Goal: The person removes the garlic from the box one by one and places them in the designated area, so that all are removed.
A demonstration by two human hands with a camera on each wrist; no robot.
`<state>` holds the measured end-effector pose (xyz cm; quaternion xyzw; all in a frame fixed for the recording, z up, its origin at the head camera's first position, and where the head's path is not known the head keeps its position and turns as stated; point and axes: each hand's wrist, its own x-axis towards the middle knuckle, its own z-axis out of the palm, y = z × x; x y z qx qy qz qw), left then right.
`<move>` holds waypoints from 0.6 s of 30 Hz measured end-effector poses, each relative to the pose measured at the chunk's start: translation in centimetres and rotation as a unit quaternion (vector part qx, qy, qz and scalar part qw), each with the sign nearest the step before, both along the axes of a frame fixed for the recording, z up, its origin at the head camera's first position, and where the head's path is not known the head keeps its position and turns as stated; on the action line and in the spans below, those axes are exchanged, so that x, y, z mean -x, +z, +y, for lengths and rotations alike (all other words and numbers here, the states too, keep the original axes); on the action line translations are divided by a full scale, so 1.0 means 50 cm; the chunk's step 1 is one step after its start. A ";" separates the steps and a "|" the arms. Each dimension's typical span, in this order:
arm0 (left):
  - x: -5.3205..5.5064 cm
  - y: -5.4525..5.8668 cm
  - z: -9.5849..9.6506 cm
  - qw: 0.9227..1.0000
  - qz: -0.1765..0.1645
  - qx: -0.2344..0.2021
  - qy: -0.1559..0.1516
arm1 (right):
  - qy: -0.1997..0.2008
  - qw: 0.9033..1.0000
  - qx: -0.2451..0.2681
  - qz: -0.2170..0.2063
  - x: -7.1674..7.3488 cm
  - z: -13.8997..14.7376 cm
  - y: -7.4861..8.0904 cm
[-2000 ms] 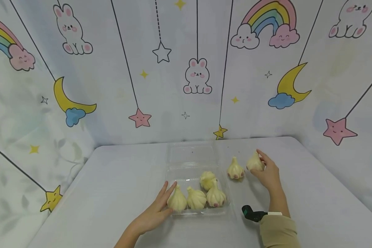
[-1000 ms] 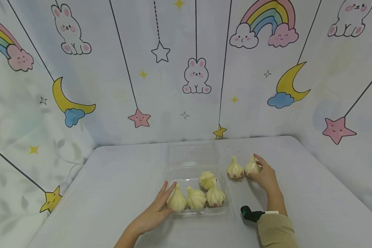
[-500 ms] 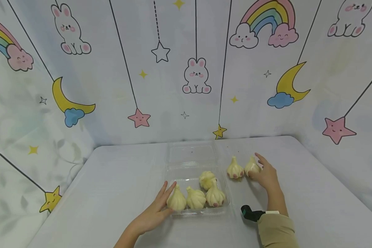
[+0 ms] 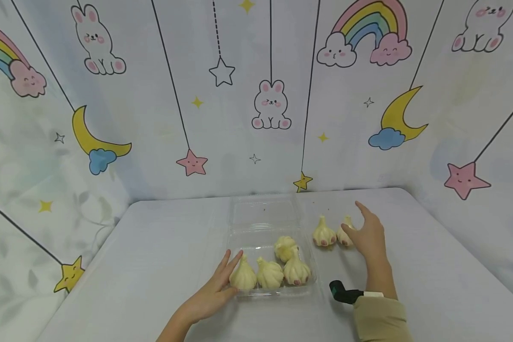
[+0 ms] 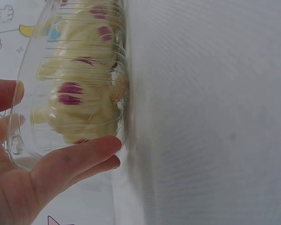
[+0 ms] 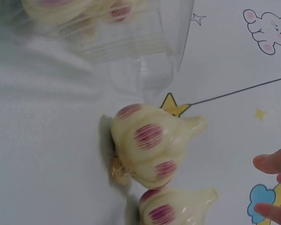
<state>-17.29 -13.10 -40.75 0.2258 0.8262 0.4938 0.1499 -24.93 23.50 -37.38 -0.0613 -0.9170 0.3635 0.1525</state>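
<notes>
My left hand (image 4: 211, 289) rests at the left front corner of a clear plastic clamshell box (image 4: 278, 290), its fingers fairly straight. In the left wrist view, fingers (image 5: 74, 161) lie along the box's ribbed wall (image 5: 41, 98). Inside the box are several pale garlic bulbs (image 4: 270, 274), stems up along the front. Two more bulbs stand on the table right of it: a nearer-to-box garlic bulb (image 4: 323, 232) and a right-hand garlic bulb (image 4: 346, 231). Beside the latter, my right hand (image 4: 369, 237) is spread, thumb and finger apart, holding nothing; the hand partly covers that bulb.
The box's clear lid (image 4: 265, 211) lies folded back behind it. A white cloth covers the table (image 4: 171, 247). Behind stands a printed cloth backdrop (image 4: 239, 142) with bunnies, moons and stars. A black device (image 4: 344, 293) sticks out from my right wrist.
My right hand has set the right-hand garlic bulb down closer to the other one, then opened and drawn off it. The left hand and the box stay where they were.
</notes>
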 end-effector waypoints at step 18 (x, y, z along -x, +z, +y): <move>0.001 0.002 0.001 1.000 -0.009 -0.002 -0.001 | 0.041 0.994 -0.036 0.099 0.015 -0.031 -0.022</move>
